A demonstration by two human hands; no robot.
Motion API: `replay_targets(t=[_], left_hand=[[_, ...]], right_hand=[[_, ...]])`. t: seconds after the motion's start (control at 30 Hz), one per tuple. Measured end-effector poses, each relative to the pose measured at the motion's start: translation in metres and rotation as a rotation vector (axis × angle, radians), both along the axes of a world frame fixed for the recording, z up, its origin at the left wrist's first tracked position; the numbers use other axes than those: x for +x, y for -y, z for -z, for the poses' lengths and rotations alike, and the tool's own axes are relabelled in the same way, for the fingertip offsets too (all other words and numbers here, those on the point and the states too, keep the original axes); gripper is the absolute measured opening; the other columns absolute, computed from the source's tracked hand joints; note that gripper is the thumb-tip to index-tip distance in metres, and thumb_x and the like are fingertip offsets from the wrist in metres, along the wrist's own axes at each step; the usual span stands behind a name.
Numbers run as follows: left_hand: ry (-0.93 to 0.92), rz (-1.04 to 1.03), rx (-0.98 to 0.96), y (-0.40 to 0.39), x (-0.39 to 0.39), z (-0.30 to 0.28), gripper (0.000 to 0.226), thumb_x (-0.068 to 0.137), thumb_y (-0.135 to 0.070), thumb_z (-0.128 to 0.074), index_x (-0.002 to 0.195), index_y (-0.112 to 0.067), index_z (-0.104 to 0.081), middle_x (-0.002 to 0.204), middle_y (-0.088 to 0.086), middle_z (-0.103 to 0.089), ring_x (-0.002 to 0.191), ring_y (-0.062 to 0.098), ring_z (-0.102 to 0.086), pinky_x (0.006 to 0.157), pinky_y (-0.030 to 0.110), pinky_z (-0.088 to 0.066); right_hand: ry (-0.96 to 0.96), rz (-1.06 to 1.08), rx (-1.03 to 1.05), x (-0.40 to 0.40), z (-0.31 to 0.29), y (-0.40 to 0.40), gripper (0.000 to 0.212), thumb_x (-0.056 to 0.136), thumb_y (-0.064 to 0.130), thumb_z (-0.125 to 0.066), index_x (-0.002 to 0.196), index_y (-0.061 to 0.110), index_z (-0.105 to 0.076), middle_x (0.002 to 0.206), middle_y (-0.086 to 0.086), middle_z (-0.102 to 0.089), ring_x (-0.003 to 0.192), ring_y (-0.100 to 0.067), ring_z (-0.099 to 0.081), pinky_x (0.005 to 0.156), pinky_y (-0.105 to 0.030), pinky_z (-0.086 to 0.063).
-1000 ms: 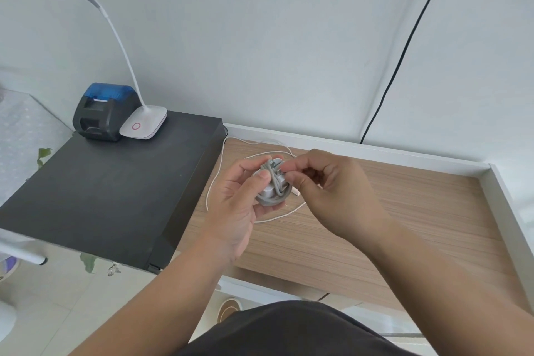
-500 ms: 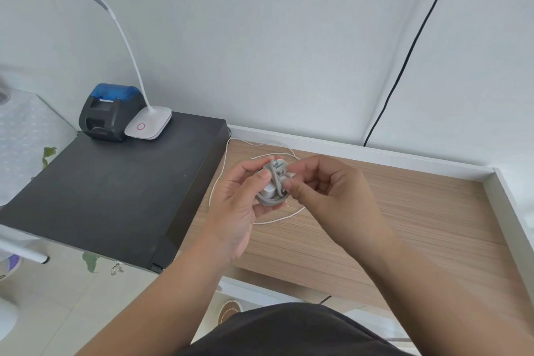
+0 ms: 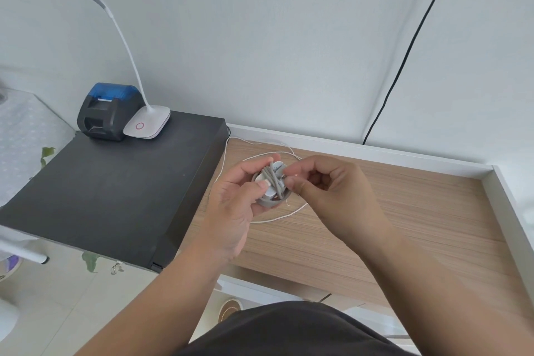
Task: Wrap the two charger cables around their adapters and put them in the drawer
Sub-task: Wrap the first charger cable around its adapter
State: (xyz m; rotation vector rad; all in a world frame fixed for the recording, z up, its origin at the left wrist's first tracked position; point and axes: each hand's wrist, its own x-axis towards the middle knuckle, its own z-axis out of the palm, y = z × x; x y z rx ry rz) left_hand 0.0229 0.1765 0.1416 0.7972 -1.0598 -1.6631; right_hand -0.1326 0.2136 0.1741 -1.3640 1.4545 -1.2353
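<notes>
My left hand [image 3: 237, 199] grips a white adapter [image 3: 273, 182] with a grey cable [image 3: 271, 202] wound round it, held above the wooden desk [image 3: 404, 217]. My right hand [image 3: 326, 191] pinches the grey cable's end against the adapter's right side. Under my hands a thin white cable [image 3: 277, 218] lies in a loose loop on the desk, running back toward the wall; its adapter is hidden. No drawer is plainly in view.
A black cabinet top [image 3: 109, 191] stands left of the desk, carrying a blue-lidded small printer [image 3: 108, 110] and a white desk lamp [image 3: 147, 124]. A white raised rim [image 3: 502, 205] borders the desk at back and right. A black wire [image 3: 404, 58] runs down the wall.
My right fingers have shifted slightly along the wound grey cable, tucking its end at the adapter. The view has drifted a little; the hands stay over the same spot.
</notes>
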Motion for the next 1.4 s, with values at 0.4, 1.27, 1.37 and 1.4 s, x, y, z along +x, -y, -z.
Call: replay_targets(t=[0.4, 1.27, 1.37, 1.4], left_hand=[[0.000, 0.047, 0.068, -0.005, 0.001, 0.003, 0.038, 0.077, -0.013, -0.044, 0.105, -0.002, -0.067, 0.121, 0.016, -0.066, 0.099, 0.030, -0.068, 0.064, 0.039, -0.058], [0.428, -0.135, -0.247, -0.006, -0.018, 0.000, 0.013, 0.102, -0.019, -0.039, 0.094, -0.015, -0.048, 0.099, 0.002, -0.067, 0.093, 0.018, -0.071, 0.061, 0.035, -0.060], [0.453, -0.169, -0.234, -0.005, -0.021, 0.000, 0.013, 0.103, -0.020, -0.039, 0.094, -0.019, -0.049, 0.095, -0.003, -0.069, 0.093, 0.018, -0.071, 0.063, 0.042, -0.061], [0.459, -0.176, -0.226, -0.005, -0.022, 0.000, 0.014, 0.103, -0.021, -0.040, 0.093, -0.020, -0.049, 0.094, -0.005, -0.070, 0.092, 0.018, -0.071, 0.063, 0.046, -0.061]], right_hand=[[0.147, -0.182, -0.065, -0.012, 0.026, 0.000, 0.041, 0.066, 0.035, -0.082, 0.105, 0.031, -0.070, 0.101, 0.009, -0.069, 0.073, -0.020, -0.053, 0.070, -0.037, -0.048], [-0.002, -0.182, -0.209, -0.025, 0.054, -0.002, 0.056, 0.071, 0.014, -0.082, 0.118, 0.014, -0.051, 0.120, 0.005, -0.060, 0.115, -0.018, -0.059, 0.089, -0.031, -0.054], [0.009, -0.177, -0.249, -0.026, 0.056, -0.002, 0.055, 0.073, 0.023, -0.081, 0.118, 0.017, -0.051, 0.121, 0.005, -0.059, 0.116, -0.021, -0.059, 0.089, -0.038, -0.056], [0.014, -0.174, -0.259, -0.026, 0.056, -0.002, 0.054, 0.073, 0.027, -0.080, 0.118, 0.020, -0.051, 0.121, 0.005, -0.059, 0.116, -0.021, -0.059, 0.088, -0.040, -0.056]])
